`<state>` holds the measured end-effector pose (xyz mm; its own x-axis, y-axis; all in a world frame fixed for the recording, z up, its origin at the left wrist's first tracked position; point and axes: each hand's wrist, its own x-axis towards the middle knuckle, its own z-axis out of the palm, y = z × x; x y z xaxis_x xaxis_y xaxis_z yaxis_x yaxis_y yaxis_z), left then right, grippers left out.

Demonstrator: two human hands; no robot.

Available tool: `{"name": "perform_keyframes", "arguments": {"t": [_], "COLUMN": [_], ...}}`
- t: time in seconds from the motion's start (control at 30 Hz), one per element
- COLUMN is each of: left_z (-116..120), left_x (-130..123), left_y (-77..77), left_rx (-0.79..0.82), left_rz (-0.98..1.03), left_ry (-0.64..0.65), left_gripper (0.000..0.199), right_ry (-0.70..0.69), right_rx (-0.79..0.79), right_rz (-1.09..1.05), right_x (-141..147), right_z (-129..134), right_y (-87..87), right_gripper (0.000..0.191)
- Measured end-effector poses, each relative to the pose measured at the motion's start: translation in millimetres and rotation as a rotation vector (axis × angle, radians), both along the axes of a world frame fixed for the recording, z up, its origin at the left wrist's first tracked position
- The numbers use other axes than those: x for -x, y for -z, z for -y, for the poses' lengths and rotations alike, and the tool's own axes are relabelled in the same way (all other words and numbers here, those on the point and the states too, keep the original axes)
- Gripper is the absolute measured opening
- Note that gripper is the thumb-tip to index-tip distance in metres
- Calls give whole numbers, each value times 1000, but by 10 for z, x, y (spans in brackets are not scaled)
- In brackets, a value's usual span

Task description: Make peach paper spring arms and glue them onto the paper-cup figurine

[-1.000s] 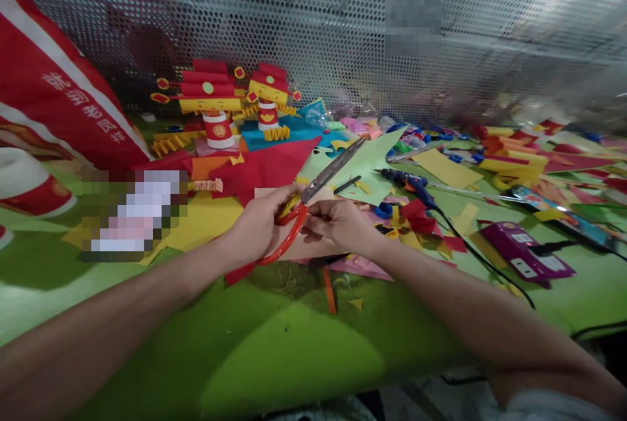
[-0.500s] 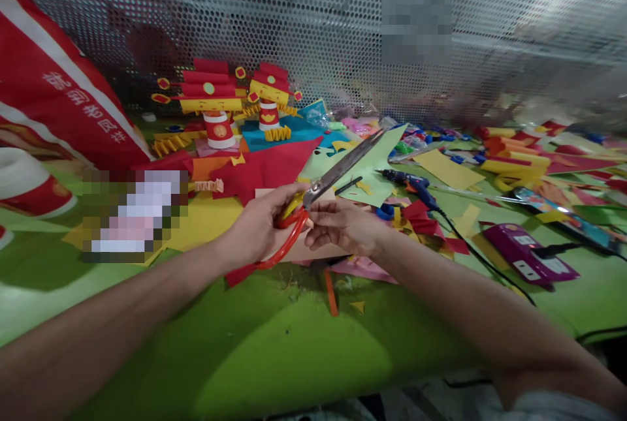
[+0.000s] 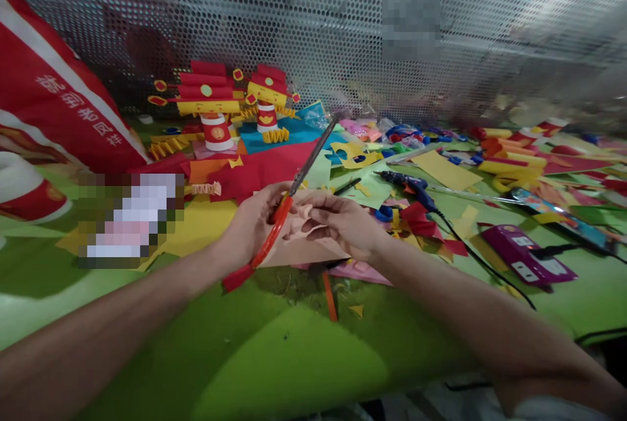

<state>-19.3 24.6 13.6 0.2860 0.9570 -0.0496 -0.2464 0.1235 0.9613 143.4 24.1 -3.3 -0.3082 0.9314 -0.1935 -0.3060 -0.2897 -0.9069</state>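
Observation:
My left hand point(image 3: 255, 215) is closed around a pair of scissors point(image 3: 280, 230) with red-orange handles. Their metal blades point up and away, tilted to the right, and look closed. Just right of them my right hand point(image 3: 345, 222) has its fingers pinched together around a small peach paper piece point(image 3: 304, 212), partly hidden by the fingers. Beneath both hands lies a peach paper sheet point(image 3: 294, 251). Behind them spreads a red paper sheet point(image 3: 264, 170).
Two paper-cup figures point(image 3: 216, 134) with red-and-yellow hats stand at the back left. On the right are a glue gun point(image 3: 409, 185) with a cord, a purple power strip point(image 3: 526, 254) and paper scraps. A perforated metal panel point(image 3: 313, 29) closes off the back.
The scissors have turned more upright in my left hand, their tips swinging left. My right hand stays close by, with the small peach piece still at its fingertips.

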Motion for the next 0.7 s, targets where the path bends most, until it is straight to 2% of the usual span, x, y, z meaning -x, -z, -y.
{"name": "perform_keyframes", "arguments": {"t": [0.1, 0.2, 0.37, 0.5, 0.6, 0.7], "left_z": [45, 81, 113, 96, 56, 3], "left_x": [-84, -141, -161, -146, -59, 104], "left_y": [-110, -164, -192, -170, -77, 35], "left_rx": [110, 167, 193, 182, 44, -314], "left_rz": [29, 34, 46, 3, -195, -647], "left_ry": [-78, -122, -82, -20, 26, -50], "left_gripper": [11, 10, 13, 20, 30, 40], "right_ry": [35, 3, -88, -81, 30, 187], "right_rx": [-61, -116, -216, -240, -223, -190], "right_rz": [57, 131, 234, 228, 197, 123], "right_x": [9, 25, 31, 22, -3, -55], "right_z": [9, 36, 63, 36, -11, -72], "right_y": [-6, -10, 12, 35, 26, -11], "right_gripper": [18, 18, 20, 24, 29, 29]}}
